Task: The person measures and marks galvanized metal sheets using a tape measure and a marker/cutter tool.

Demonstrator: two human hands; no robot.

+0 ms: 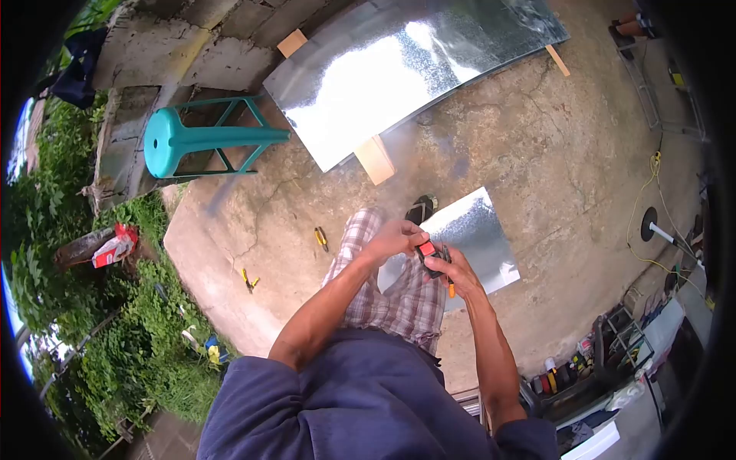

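Note:
In front of my lap, both hands are closed around a small red-and-black tape measure (428, 250). My left hand (393, 241) pinches it from the left side. My right hand (458, 271) grips its right and lower side, and a thin tool with an orange end (451, 290) sticks out below those fingers; its kind is hidden. Beneath and beyond the hands, a cut piece of shiny sheet metal (483, 234) lies on the concrete floor, partly covered by my legs and hands.
A large metal sheet (491, 46) rests over wood pieces (375, 159) ahead. A teal stool (222, 136) stands left of it. Yellow-handled pliers (320, 238) and another yellow-handled tool (249, 281) lie on the floor. A yellow cord (638, 257) and assorted tools (552, 376) are at right.

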